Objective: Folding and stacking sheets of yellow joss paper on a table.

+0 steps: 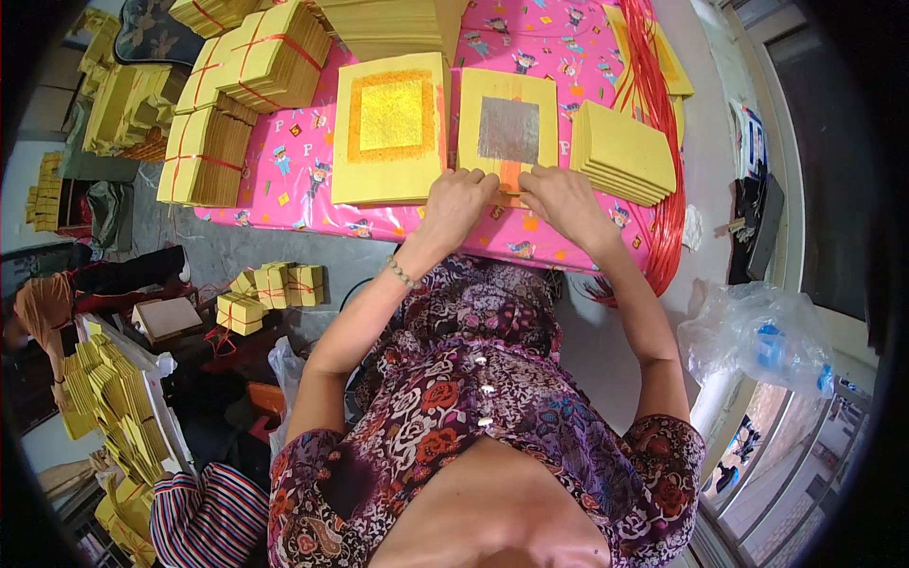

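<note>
Yellow paper with a silver square (509,130) lies flat in front of me, an orange strip running down to its near edge. At that edge my left hand (461,201) and my right hand (565,201) face each other, fingers curled and closed on the paper. How much of it they grip is hidden under the fingers. Just to the left is a thicker stack of larger yellow sheets, its top one bearing a gold square (391,114) with an orange border. Folded yellow papers (623,151) lie fanned to the right of my right hand.
A pink patterned cloth (295,142) covers the table. Red-tied yellow bundles (201,159) stand at its left; long red strings (666,204) hang over its right side. More bundles (273,286) sit lower left. A clear plastic bag (757,336) is at right. Other people work at far left.
</note>
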Tool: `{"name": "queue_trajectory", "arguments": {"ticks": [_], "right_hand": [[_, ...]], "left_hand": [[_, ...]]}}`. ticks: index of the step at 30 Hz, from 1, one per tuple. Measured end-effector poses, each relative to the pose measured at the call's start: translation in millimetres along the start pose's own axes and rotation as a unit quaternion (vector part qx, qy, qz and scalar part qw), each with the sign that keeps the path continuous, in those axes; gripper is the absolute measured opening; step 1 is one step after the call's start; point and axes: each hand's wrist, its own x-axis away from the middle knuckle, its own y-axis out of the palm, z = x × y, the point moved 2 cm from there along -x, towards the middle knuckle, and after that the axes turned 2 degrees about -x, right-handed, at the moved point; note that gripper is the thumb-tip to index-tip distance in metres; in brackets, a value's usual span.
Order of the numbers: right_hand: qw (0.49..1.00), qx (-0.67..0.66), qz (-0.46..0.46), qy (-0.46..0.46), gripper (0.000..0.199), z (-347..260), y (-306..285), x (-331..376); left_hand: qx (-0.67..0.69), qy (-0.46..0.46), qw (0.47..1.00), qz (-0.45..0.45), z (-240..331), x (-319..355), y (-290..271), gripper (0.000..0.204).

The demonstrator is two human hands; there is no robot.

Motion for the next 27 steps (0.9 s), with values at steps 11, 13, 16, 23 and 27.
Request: {"name": "queue_trajectory", "arguments": {"ticks": [11, 13, 16, 23, 27], "right_hand": [[0.998, 0.014, -0.008, 0.068, 0.02, 36, -60, -64], [0.997, 0.013, -0.018, 0.073, 0.02, 59, -61, -83], [0.996, 0.004, -0.038, 0.085, 0.022, 79, -62, -110], [0.992, 0.011, -0.081, 0.098, 0.023, 134, -26, -147], [0.988, 0.021, -0.104, 0.111, 0.024, 129, -23, -160]], "left_hand": [[0.06, 0.014, 0.981, 0.187, 19, -19, -18, 0.062], [0.066, 0.007, 0.984, 0.167, 24, -28, -11, 0.064], [0.061, -0.01, 0.992, 0.112, 23, -38, -1, 0.072], [0.007, -0.042, 0.997, 0.06, 16, -64, 23, 0.086], [-0.011, -0.074, 0.996, 0.043, 7, -69, 31, 0.086]]}}
